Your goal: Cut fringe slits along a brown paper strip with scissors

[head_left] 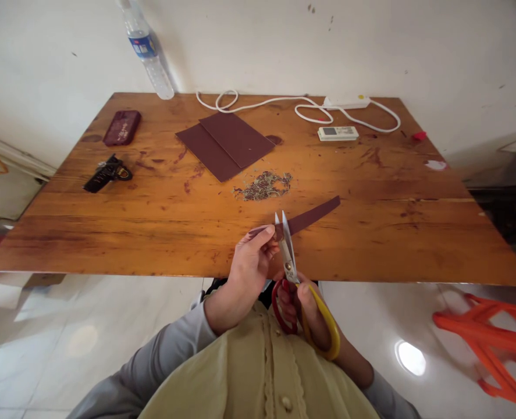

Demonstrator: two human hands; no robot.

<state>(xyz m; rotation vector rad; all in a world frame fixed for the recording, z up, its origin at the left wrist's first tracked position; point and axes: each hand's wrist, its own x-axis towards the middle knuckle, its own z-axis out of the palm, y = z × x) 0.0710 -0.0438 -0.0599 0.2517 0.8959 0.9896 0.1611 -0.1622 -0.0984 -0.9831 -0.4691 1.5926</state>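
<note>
Maroon strip (310, 219) sits right between the blades of the scissors (287, 250), just over the near edge of the table (109, 233), its long end angling up and away to the right. From the head camera, the left hand (246, 273) pinches the strip's near end, fingers closed on it beside the blades. The right hand (308, 311) is threaded through the red and yellow handles, fingers wrapped on them, blades parted around the strip. Just beyond lies a small heap of cuttings (264, 186), mid-table. Further back, two maroon sheets (225, 144) overlap. A dark case (122, 127) rests near the far left corner, a bottle (148, 52) leans at the far edge, and a white cable (284, 105) runs along it.
</note>
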